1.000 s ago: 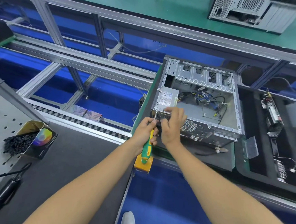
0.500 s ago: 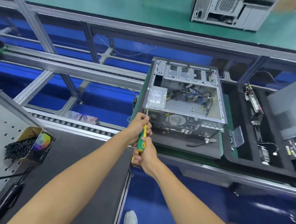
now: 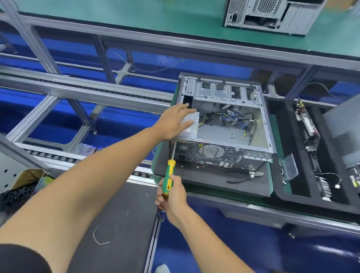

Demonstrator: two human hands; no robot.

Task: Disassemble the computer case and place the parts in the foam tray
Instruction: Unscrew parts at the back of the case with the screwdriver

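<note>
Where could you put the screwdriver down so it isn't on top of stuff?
Bare dark mat between the computer case and the pliers. The black bench near the right hand is free. The foam tray looks crowded.
</note>
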